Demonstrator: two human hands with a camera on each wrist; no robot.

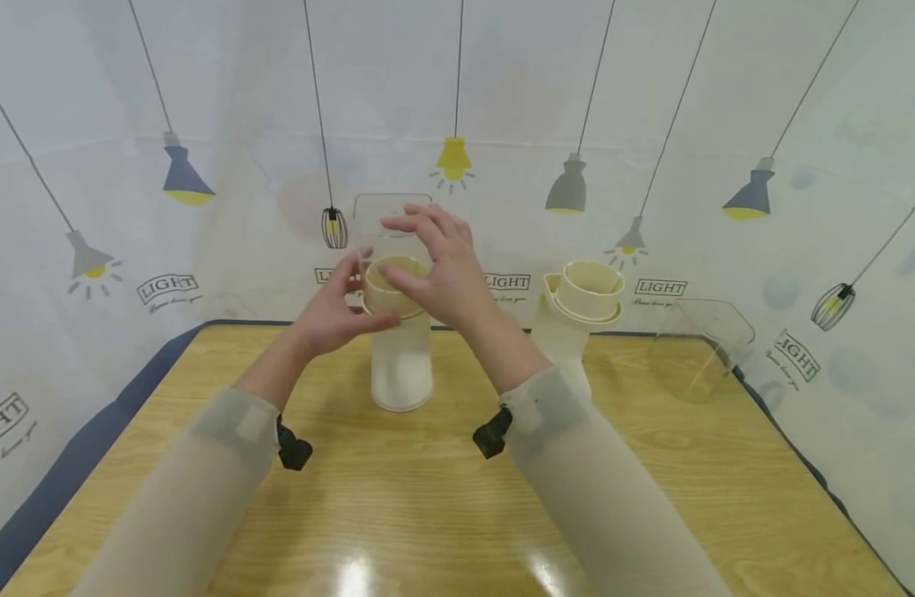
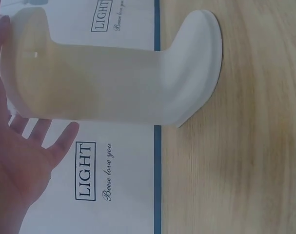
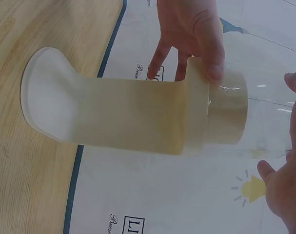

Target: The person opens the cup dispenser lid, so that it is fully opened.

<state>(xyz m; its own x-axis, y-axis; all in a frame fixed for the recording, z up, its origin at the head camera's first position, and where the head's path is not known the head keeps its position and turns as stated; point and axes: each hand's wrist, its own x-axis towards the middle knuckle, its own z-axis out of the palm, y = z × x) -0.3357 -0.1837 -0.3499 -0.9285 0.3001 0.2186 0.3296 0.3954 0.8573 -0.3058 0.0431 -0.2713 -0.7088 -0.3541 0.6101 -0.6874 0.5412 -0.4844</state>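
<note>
Step in hand, as judged: seating the clear container (image 3: 268,117) on the cream stand (image 1: 401,369) — upright toward the far side of the wood-grain table (image 1: 397,514). Left hand (image 1: 333,311): gripping the head of the stand, thumb at the rim, remaining fingers behind. Right hand (image 1: 445,265): grasping the clear container high up, thumb and fingers curved about the wall. For the next move, brace the stand, align the container squarely with the upper ring (image 3: 228,117), then press or turn evenly; avoid side load, likely to tip the column. Fit inside or around the ring: cannot tell. Container: transparent, smooth, thin-walled, probably rigid plastic. Stand: apparently moulded plastic — satin column, round glossy ring, broad flared foot (image 2: 199,63). To the right, second stand (image 1: 582,307) of matching form, and beyond, second clear container (image 1: 699,356) resting on the table.
</note>
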